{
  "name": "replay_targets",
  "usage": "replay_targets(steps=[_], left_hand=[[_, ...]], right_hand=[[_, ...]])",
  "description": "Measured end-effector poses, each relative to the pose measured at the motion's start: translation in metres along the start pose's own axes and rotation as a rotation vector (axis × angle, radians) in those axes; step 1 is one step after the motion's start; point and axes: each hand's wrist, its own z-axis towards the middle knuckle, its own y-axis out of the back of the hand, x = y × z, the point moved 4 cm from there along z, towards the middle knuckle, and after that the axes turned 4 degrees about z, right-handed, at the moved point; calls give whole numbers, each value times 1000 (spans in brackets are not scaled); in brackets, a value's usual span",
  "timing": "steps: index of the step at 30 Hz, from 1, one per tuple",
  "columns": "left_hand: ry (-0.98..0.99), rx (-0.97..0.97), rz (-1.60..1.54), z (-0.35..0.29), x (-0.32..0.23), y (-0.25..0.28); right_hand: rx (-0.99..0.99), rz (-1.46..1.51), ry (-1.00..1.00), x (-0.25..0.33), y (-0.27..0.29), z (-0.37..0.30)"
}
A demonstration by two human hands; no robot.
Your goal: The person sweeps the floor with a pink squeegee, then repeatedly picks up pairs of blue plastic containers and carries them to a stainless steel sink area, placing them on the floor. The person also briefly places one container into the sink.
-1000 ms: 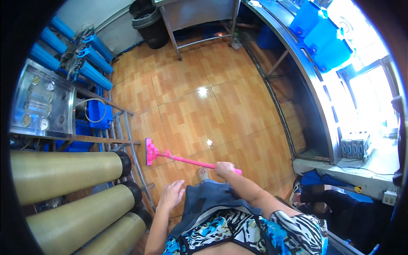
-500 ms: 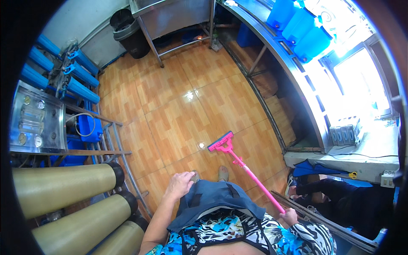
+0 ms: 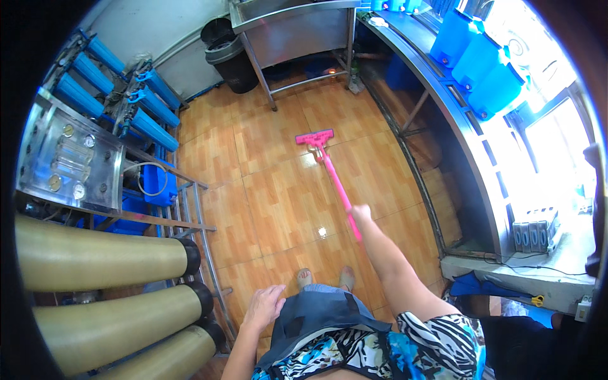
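My right hand (image 3: 360, 214) is wrapped round the upper part of the handle of a pink sponge mop (image 3: 335, 176), with the arm stretched out ahead. The mop's wide flat head rests on the wood-patterned tile floor (image 3: 278, 209), well ahead of my feet, and a short end of the handle sticks out behind my fist. My left hand (image 3: 265, 306) hangs at my left side by the dark apron (image 3: 316, 316), empty, its fingers loosely stretched out.
A metal rack (image 3: 202, 237) with large tan cylinders (image 3: 107, 254) and blue filter housings (image 3: 152, 130) lines the left. A dark bin (image 3: 233, 63) and a steel sink stand (image 3: 301, 38) are at the back. Along the right runs a counter (image 3: 437, 95) with blue water containers (image 3: 497, 82).
My right arm has swung from beside my body to straight ahead, pushing the mop head from near my feet to farther up the floor. My left hand stays at my side.
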Motion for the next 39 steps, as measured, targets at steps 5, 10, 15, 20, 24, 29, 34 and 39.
replay_targets(steps=[5, 10, 15, 20, 24, 29, 34, 39], left_hand=[[-21, 1, -15, -15, 1, -8], [-202, 95, -54, -1, 10, -14], [-435, 90, 13, 29, 16, -6], [-530, 183, 61, 56, -1, -2], [-599, 192, 28, 60, -31, -8], [-653, 304, -3, 50, -58, -25], [-628, 305, 8, 55, -86, -34], [-535, 214, 56, 50, -117, -34]], right_hand=[[-3, -512, 269, 96, -24, 32], [-125, -834, 358, -39, 62, -50], [-147, -249, 78, -301, 143, -285], [-348, -383, -216, -451, 123, -521], [-406, -309, -436, -484, 90, -584], [-463, -218, -438, -464, 92, -540], [-517, -337, -186, -381, 168, -375], [-469, -356, -174, -248, 246, -183]])
